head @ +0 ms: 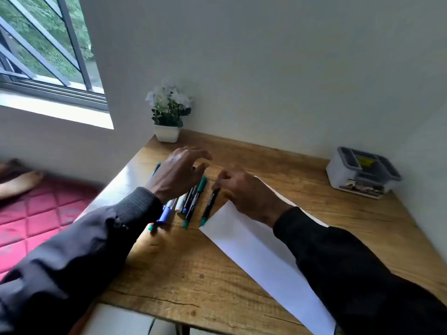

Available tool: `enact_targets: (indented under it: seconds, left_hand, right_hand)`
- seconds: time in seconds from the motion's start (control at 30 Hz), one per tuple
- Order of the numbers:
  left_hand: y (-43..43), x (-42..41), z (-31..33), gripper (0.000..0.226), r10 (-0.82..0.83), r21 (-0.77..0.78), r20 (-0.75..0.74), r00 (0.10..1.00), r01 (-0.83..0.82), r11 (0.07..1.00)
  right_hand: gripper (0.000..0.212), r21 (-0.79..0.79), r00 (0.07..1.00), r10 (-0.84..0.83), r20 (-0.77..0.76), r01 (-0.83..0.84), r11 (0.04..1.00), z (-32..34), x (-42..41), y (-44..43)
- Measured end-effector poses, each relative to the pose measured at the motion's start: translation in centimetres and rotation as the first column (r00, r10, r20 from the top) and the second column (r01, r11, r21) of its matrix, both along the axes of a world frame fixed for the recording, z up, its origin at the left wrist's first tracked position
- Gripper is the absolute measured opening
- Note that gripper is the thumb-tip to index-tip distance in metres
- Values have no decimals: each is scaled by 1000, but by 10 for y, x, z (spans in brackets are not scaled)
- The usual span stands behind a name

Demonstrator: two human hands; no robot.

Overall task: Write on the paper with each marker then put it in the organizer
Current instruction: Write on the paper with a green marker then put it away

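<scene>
Barely begun: my right hand [244,192] pinches the green-capped marker [210,206] beside the blank paper [254,243]; left fingers [193,157] spread wide over the remaining markers [186,201] mid-frame. The organizer [362,171] (right edge, on the surface) awaits them.

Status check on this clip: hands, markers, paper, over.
Left hand open above marker row. Right hand touching one black marker beside blank paper. Organizer far right, path unobstructed.

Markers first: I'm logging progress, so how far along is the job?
Barely started. The paper looks blank where visible, and the markers lie in a row on the desk. The right hand touches one black marker; the left hand hovers. The organizer awaits them all.
</scene>
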State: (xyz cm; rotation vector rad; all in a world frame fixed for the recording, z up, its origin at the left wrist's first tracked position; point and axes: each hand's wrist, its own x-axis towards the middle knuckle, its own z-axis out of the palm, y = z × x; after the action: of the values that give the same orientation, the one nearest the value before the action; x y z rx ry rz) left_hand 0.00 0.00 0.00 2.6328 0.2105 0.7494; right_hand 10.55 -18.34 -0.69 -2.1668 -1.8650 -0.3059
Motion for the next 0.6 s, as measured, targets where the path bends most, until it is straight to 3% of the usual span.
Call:
enact_targets:
  seconds: [0.2,0.4,0.43,0.5,0.57,0.6]
  left_hand:
    - [-2,3,-7,23,-38,-101,64,997,44,994]
    - [-10,4,-8,27,-71,-246,87,994,91,965]
    - [-11,4,-8,27,-78,-266,93,993,100,959]
    - [-15,7,-7,27,-113,-306,102,988,139,942]
    - [-20,15,-6,27,-195,-355,111,974,222,908]
    - [-23,19,-6,27,-240,-384,105,965,262,885]
  right_hand:
    - [21,-29,996,87,-10,-87,996,-9,8,12]
    - [12,111,998,46,38,-50,993,-14,21,-4]
    - [13,161,999,15,-44,-8,987,-14,21,-10]
    - [15,206,927,-66,-368,150,967,-9,19,-23]
    - [10,215,727,-58,-685,278,936,-5,19,-32]
    - [6,252,639,-12,-769,320,913,-4,19,-34]
